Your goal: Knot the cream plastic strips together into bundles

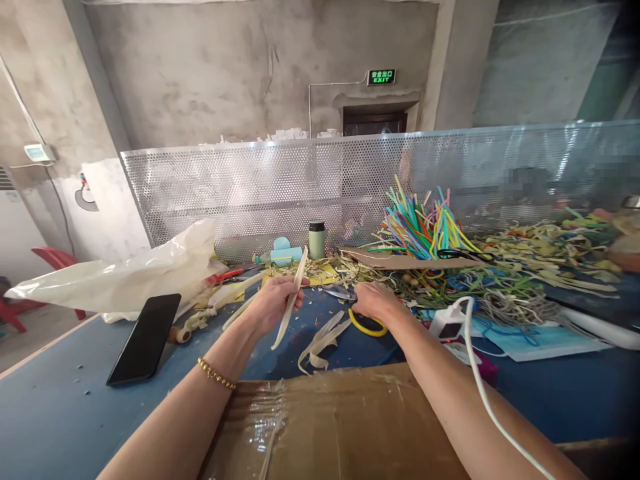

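My left hand (277, 301) is closed around a long cream strip (291, 300) that stands upright and a little tilted above the blue table (60, 400). My right hand (375, 301) rests on yellow-handled scissors (350, 303) lying on the table, fingers curled over the handle loop; the blades point left toward the strip. More cream offcuts (320, 341) lie just in front of both hands. A gold bracelet (216, 374) circles my left wrist.
A cardboard box (330, 427) lies under my forearms. A black phone (145, 338) and a plastic bag (130, 273) are to the left. Coloured strips (425, 230) and scraps pile up on the right, with a white charger (450, 321) and cable. A perforated metal screen (250, 187) backs the table.
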Demonstrator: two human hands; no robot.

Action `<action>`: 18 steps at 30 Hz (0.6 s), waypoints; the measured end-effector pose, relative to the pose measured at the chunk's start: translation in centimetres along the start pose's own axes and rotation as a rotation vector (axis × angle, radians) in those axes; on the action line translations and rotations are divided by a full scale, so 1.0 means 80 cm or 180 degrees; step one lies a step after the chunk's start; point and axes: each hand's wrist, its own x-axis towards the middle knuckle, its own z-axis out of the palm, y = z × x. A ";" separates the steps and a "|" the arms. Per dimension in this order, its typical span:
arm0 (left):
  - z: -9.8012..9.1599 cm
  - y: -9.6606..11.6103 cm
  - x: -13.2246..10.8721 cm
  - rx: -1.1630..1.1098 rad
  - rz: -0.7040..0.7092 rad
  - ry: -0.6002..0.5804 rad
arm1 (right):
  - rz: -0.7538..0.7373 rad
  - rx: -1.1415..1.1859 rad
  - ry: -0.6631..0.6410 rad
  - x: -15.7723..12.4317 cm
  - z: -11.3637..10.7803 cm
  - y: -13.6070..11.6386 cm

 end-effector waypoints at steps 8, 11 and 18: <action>0.019 0.009 -0.013 -0.0282 0.0541 0.0325 | -0.1259 0.2239 0.0186 -0.021 -0.021 -0.059; 0.027 0.007 -0.014 -0.0132 0.0651 0.0230 | -0.1305 0.2639 0.0346 -0.019 -0.013 -0.067; 0.026 0.008 -0.014 0.0321 0.1145 0.0373 | -0.1447 0.3424 -0.0249 -0.022 -0.018 -0.061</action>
